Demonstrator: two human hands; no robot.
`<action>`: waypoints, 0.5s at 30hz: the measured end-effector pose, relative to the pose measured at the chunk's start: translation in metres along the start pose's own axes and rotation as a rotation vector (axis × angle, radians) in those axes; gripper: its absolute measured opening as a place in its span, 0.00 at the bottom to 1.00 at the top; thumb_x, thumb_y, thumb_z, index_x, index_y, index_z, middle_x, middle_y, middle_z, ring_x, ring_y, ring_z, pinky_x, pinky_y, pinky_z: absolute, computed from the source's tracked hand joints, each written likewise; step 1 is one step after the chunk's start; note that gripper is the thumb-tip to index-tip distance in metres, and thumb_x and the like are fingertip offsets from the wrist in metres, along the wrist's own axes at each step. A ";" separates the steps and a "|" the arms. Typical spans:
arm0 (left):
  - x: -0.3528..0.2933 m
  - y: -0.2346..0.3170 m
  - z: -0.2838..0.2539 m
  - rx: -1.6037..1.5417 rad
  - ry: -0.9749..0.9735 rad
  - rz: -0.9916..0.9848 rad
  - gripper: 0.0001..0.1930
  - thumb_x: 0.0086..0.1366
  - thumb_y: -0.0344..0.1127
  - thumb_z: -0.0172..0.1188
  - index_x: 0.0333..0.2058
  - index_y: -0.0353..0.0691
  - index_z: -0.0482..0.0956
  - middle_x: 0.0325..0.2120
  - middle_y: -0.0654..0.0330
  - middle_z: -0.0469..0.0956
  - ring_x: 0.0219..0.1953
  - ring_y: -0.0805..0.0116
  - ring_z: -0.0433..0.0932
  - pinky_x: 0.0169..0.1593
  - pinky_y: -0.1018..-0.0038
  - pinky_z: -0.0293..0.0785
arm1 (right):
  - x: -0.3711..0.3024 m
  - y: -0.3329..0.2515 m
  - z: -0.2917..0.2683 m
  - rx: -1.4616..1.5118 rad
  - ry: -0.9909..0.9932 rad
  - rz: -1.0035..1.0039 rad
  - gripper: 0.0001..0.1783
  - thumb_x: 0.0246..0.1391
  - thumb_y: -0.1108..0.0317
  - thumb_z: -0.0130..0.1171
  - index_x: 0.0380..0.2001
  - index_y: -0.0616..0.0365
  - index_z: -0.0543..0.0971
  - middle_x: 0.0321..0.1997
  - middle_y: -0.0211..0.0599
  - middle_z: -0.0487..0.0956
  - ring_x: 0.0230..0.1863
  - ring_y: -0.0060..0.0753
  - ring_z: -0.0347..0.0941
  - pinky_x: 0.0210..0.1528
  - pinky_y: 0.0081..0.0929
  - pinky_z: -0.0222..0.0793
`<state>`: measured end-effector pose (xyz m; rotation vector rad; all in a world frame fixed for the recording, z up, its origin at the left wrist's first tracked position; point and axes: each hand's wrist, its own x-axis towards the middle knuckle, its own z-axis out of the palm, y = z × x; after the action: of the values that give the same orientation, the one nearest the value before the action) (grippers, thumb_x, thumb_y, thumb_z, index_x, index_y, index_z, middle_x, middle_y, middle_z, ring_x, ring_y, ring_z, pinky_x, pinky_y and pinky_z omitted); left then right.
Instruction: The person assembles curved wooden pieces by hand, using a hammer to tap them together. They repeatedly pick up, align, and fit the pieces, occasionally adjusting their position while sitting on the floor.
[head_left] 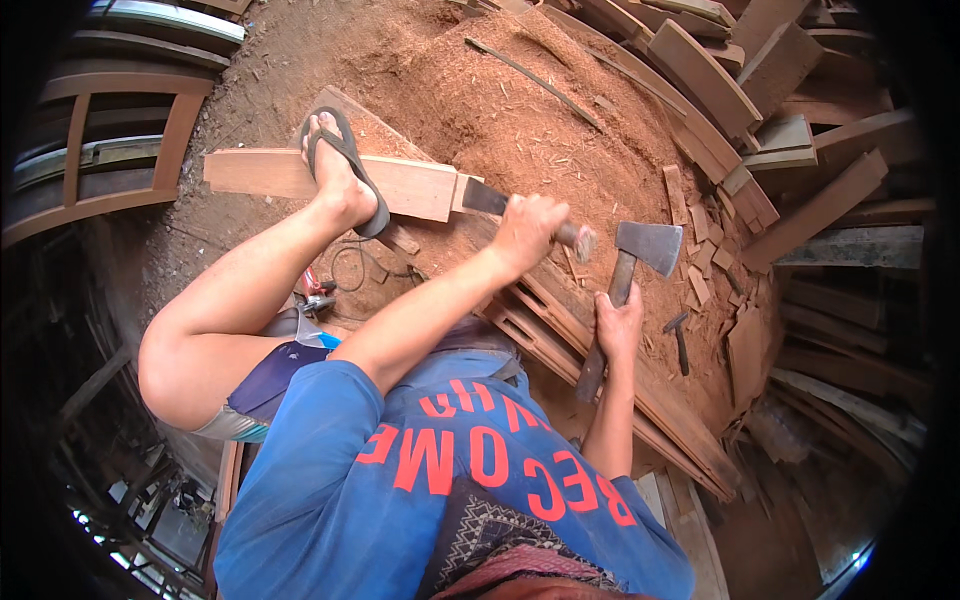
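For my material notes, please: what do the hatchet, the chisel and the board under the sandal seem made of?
Hatchet head: probably steel, grey, dull sheen.
Hatchet handle: likely wood, brown, worn-looking.
Chisel blade: perhaps steel; flat, dark and straight-edged.
Chisel handle: seems wooden, with a pale, rough end.
Board: apparently bare wood, pale reddish-tan, matte, without visible varnish.

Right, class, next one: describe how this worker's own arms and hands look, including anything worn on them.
Both arms come out of short blue sleeves, part of a blue shirt with large red lettering. Below the sleeves the forearms are bare. The left hand and right hand are ungloved, and no watch or wristband shows.
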<state>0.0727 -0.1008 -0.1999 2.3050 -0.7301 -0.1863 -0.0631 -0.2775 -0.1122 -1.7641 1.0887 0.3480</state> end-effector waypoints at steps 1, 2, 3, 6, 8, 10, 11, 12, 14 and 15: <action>0.009 -0.011 -0.002 0.000 0.002 -0.023 0.10 0.54 0.28 0.65 0.34 0.45 0.75 0.29 0.57 0.79 0.39 0.50 0.80 0.40 0.52 0.70 | 0.005 0.005 0.001 0.026 -0.009 -0.003 0.18 0.61 0.73 0.63 0.53 0.60 0.72 0.24 0.31 0.74 0.17 0.23 0.71 0.18 0.27 0.69; 0.013 -0.017 -0.004 -0.034 -0.039 -0.084 0.10 0.55 0.27 0.65 0.36 0.45 0.76 0.31 0.54 0.81 0.40 0.47 0.81 0.42 0.50 0.71 | 0.009 0.008 0.000 0.051 -0.019 -0.006 0.19 0.62 0.73 0.63 0.54 0.60 0.71 0.24 0.31 0.74 0.16 0.23 0.71 0.17 0.26 0.69; 0.017 -0.020 -0.004 -0.048 -0.045 -0.091 0.10 0.56 0.27 0.65 0.36 0.44 0.76 0.31 0.54 0.81 0.41 0.46 0.81 0.42 0.50 0.71 | 0.012 0.008 -0.001 0.058 -0.011 -0.014 0.19 0.62 0.72 0.63 0.54 0.60 0.71 0.23 0.30 0.74 0.16 0.22 0.71 0.17 0.26 0.69; 0.022 -0.028 -0.007 -0.077 -0.069 -0.128 0.11 0.56 0.26 0.64 0.38 0.44 0.76 0.32 0.53 0.82 0.42 0.45 0.82 0.43 0.49 0.72 | 0.015 0.001 -0.005 0.093 0.011 -0.033 0.18 0.63 0.72 0.63 0.53 0.60 0.71 0.22 0.29 0.73 0.16 0.22 0.70 0.17 0.26 0.69; 0.024 -0.029 -0.008 -0.086 -0.087 -0.158 0.11 0.57 0.27 0.64 0.38 0.44 0.77 0.33 0.53 0.82 0.43 0.45 0.82 0.43 0.49 0.72 | 0.013 -0.016 -0.013 0.135 0.039 -0.052 0.18 0.63 0.72 0.63 0.53 0.61 0.71 0.22 0.29 0.73 0.16 0.21 0.70 0.17 0.25 0.69; 0.024 -0.029 -0.008 -0.114 -0.081 -0.153 0.11 0.57 0.26 0.64 0.38 0.44 0.77 0.33 0.53 0.82 0.43 0.44 0.82 0.43 0.49 0.72 | 0.012 -0.025 -0.019 0.201 0.122 -0.096 0.19 0.63 0.71 0.63 0.54 0.62 0.71 0.22 0.30 0.74 0.16 0.22 0.71 0.18 0.25 0.69; 0.024 -0.030 -0.008 -0.126 -0.078 -0.151 0.11 0.57 0.26 0.64 0.38 0.44 0.77 0.33 0.53 0.82 0.43 0.44 0.82 0.43 0.49 0.72 | 0.011 -0.030 -0.021 0.236 0.163 -0.118 0.19 0.64 0.71 0.63 0.54 0.62 0.71 0.23 0.30 0.74 0.17 0.22 0.71 0.18 0.25 0.69; 0.025 -0.030 -0.007 -0.140 -0.069 -0.159 0.11 0.57 0.26 0.64 0.38 0.44 0.77 0.33 0.53 0.82 0.43 0.44 0.82 0.43 0.49 0.72 | 0.010 -0.037 -0.017 0.264 0.235 -0.134 0.18 0.63 0.72 0.62 0.53 0.63 0.70 0.22 0.31 0.75 0.17 0.23 0.71 0.18 0.26 0.70; 0.027 -0.028 -0.012 -0.170 -0.059 -0.171 0.10 0.57 0.26 0.64 0.38 0.43 0.77 0.33 0.53 0.82 0.43 0.44 0.82 0.44 0.49 0.72 | 0.026 -0.005 0.019 0.177 0.294 -0.199 0.18 0.62 0.73 0.61 0.53 0.63 0.70 0.23 0.32 0.75 0.16 0.24 0.71 0.18 0.27 0.70; 0.026 -0.029 -0.012 -0.164 -0.051 -0.182 0.10 0.57 0.27 0.64 0.38 0.44 0.77 0.33 0.53 0.82 0.43 0.45 0.82 0.44 0.49 0.72 | 0.030 0.004 0.034 0.127 0.319 -0.237 0.18 0.61 0.74 0.61 0.53 0.63 0.70 0.23 0.32 0.75 0.16 0.24 0.71 0.18 0.28 0.70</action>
<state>0.1114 -0.0911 -0.2084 2.2148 -0.5094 -0.3752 -0.0413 -0.2639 -0.1500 -1.8486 1.0796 -0.1503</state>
